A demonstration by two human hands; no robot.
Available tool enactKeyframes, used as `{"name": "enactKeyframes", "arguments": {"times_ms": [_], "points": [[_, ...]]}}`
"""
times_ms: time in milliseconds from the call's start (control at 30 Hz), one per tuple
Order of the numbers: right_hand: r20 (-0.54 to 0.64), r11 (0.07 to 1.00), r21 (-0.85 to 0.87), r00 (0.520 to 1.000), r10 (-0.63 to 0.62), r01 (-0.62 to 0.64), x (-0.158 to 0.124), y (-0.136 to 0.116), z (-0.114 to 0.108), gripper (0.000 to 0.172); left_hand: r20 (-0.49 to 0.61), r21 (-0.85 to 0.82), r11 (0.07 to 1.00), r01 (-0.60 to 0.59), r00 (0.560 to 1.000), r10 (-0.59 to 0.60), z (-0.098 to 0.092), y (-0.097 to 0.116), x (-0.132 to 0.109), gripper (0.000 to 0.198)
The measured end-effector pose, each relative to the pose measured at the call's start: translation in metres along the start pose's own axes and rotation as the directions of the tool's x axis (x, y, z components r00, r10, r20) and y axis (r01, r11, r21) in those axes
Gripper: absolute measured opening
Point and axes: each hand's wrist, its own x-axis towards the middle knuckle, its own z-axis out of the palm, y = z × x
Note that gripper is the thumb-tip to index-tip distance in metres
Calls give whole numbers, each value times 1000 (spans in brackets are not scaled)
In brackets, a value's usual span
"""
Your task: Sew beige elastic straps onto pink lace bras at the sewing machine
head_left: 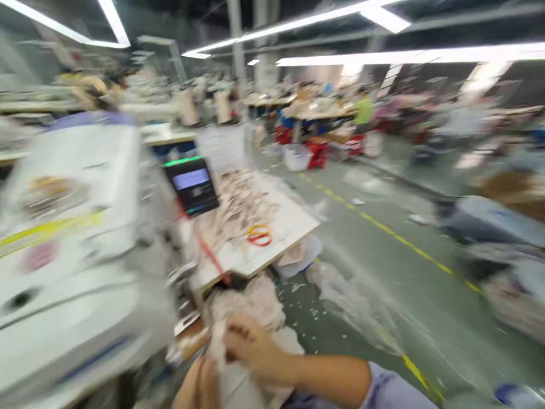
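Pale pink-beige fabric [251, 301] is bunched at the near edge of the white worktable and hangs down over my lap. My right hand [253, 346] has its fingers curled on this fabric, pinching it. Low in the picture and close beside it, my left hand [202, 380] is also closed at the fabric; motion blur softens both hands. To their left stands a large white sewing machine [102, 272]. A control panel with a lit screen [191, 180] is fixed to it, above the table.
On the white table [293, 224] lie small beige fabric pieces [242, 199] and scissors with orange and red handles [259, 234]. Clear plastic sheeting [353, 307] lies on the green floor beside a yellow line [395, 238]. Bundles [498, 218] sit at the right; a person in a yellow-green top [364, 108] is far back.
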Motion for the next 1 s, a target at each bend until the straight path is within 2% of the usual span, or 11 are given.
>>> {"name": "enactKeyframes", "arguments": {"times_ms": [67, 100, 167, 233, 367, 500, 633, 800, 1000], "points": [[-73, 998, 57, 997, 39, -35, -4, -7, -10, 31, -97, 0, 988, 151, 984, -151, -2, 1, -28, 24], [-114, 996, 79, 992, 47, -39, -2, -8, -17, 29, -161, -24, 983, 184, 969, -185, -2, 0, -36, 30], [-183, 994, 97, 981, 61, -44, 8, -9, -31, 24, -289, -77, 984, 159, 941, -174, -3, -6, -42, 35], [-235, 997, 70, 970, 59, -44, 20, -7, -41, 18, -359, -58, 996, 67, 930, -84, -5, -13, -40, 34], [-210, 995, -100, 978, -4, -18, 41, -3, -51, 10, -273, 169, 985, -38, 958, 83, -14, -18, -31, 34], [-114, 953, -298, 989, -88, 51, 61, -4, -57, 12, -261, 286, 958, 3, 962, 75, -23, -13, -27, 35], [-45, 906, -416, 994, -101, 74, 68, -16, -62, 12, -271, 334, 941, 47, 961, 48, -29, -8, -22, 33], [-51, 852, -519, 993, -110, 67, 64, -31, -66, 10, -283, 447, 894, -26, 944, 169, -32, -5, -19, 40], [-72, 852, -517, 988, -139, 82, 63, -28, -65, 10, -255, 529, 846, -73, 937, 240, -33, -5, -18, 38]]}}
